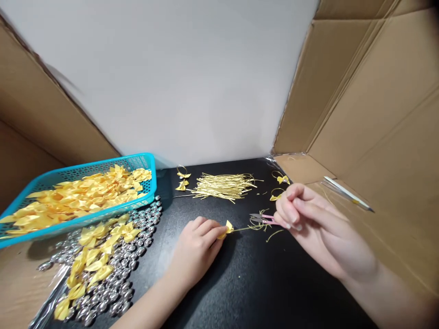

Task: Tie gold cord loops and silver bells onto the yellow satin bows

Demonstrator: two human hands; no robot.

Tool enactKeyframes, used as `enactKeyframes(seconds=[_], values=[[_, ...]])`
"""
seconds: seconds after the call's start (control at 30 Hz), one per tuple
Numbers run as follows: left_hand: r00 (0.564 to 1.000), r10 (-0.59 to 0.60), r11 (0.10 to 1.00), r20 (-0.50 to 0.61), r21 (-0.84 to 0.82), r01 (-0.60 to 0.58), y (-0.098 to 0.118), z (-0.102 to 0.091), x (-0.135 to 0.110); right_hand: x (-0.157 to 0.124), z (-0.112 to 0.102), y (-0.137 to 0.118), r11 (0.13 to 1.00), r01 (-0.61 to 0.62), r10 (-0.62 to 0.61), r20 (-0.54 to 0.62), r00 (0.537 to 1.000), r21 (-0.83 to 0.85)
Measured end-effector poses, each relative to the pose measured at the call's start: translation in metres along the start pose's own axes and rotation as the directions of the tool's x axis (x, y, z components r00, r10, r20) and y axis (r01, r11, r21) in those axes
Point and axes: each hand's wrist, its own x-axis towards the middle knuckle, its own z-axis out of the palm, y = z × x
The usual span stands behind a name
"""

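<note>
Two hands work just in front of the pile of gold strings (222,186): my left hand (197,249) pinches a yellow bow (228,227) between fingertips, and my right hand (308,219), off the pile's right end, grips pink snips (265,219).

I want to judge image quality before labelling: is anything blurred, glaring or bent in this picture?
Head view: the right hand holding scissors looks smeared, the left hand pinching the bow is sharper; the silver beads glint; the basket throws a soft shadow; the cardboard edges lean from the wide lens.
</note>
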Motion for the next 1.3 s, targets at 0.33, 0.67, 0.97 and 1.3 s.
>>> enactKeyframes(seconds=[0.33, 0.67, 0.97, 1.3], values=[[0.958, 0.280, 0.900, 0.065, 0.331, -0.285, -0.003, 0.016, -0.016, -0.014, -0.018, 0.024, 0.990, -0.143, 0.143, 0.020, 0.990, -0.002], [0.956, 0.167, 0.930, 0.239, 0.284, -0.234, 0.014, 0.014, -0.028, -0.009, -0.017, 0.022, 0.994, -0.102, 0.102, -0.001, 0.995, -0.050], [0.960, 0.095, 0.987, 0.263, 0.101, -0.126, 0.006, 0.007, -0.043, -0.004, -0.028, 0.029, 0.993, -0.096, 0.089, -0.096, 0.991, -0.074], [0.934, 0.109, 0.989, 0.342, 0.057, -0.136, -0.003, 0.000, -0.044, 0.001, -0.037, 0.034, 0.993, -0.091, 0.079, -0.150, 0.986, -0.075]])
